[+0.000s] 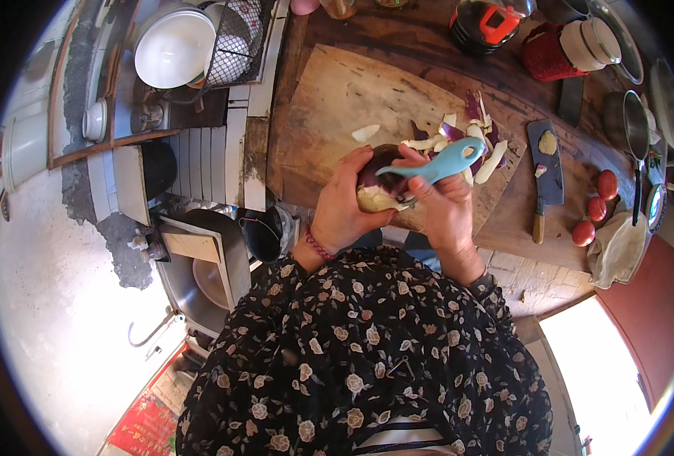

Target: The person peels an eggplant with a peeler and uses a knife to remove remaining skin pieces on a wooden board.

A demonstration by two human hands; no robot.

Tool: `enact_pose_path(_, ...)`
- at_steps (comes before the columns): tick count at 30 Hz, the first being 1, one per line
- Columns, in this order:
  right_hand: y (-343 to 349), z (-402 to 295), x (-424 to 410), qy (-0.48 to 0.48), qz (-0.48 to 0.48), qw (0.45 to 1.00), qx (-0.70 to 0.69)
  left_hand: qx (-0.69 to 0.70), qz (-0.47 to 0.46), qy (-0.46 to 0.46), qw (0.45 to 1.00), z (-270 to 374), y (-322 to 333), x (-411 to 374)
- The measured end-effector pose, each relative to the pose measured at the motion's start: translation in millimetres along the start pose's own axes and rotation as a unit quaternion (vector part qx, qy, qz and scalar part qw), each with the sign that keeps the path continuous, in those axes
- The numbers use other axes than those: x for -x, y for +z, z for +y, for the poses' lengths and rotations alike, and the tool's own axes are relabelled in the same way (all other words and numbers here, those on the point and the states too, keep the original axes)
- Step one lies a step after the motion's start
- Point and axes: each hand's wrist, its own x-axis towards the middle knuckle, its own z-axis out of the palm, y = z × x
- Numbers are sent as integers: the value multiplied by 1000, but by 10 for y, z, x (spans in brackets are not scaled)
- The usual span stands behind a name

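A round purple eggplant (379, 176) rests in my left hand (339, 185), its lower side peeled to pale flesh. My right hand (448, 199) grips a light-blue vegetable peeler (442, 165), whose looped handle points up to the right. The peeler's blade end lies against the eggplant and is partly hidden by my fingers. Both hands are over the near edge of a worn wooden cutting board (365, 85). Purple and white peelings (479, 139) are heaped on the board beyond my right hand, and a single pale peel (365, 133) lies apart to the left.
Right of the board lie a cleaver (546, 165) with a lump of garlic or ginger on its blade, several tomatoes (597, 208) and a cloth (616, 248). A small saucepan (627, 125) and a red-covered jar (553, 54) stand farther back. Bowls (174, 48) are stacked at upper left.
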Motion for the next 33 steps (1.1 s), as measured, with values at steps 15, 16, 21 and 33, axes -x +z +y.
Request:
enact_pose_path(15,-685,-81,-247,-121,120,984,-52,262,19,-107,959,-403,-12,140)
enact_pose_path(16,-659,-75,-216,-104,133,984,52,234,15,-105,966,-398,-26,140)
enact_pose_path(21,-6,145,-37,-123,-25,987,103,123,-17,-121,985,-216,-114,97)
enact_pose_path(33,-753,55,-171,-91,122,988,-9,140,0,-117,983,-360,-107,220)
